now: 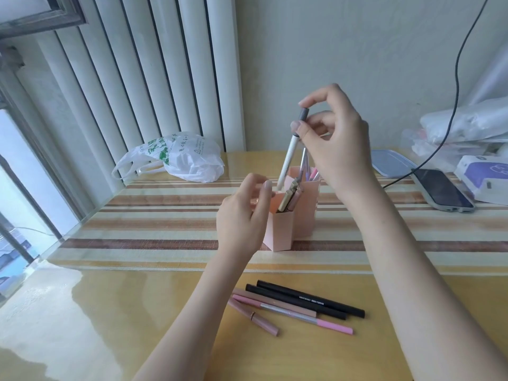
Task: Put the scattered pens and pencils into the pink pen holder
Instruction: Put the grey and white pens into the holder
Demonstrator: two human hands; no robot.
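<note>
Five loose pens (297,307) lie near; right hand (334,144) pinches white pen (287,160) near-upright, tip into holder (286,218).

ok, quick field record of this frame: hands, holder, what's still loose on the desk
right hand: pinches the grey cap of a white pen, lower end at the holder's mouth
left hand: beside the pink pen holder, fingers loosely curled, contact unclear
holder contents: several pens, upright or leaning
loose pens: five near the front edge; two black pens, three pink or tan ones
other: plastic bag, phone
</note>
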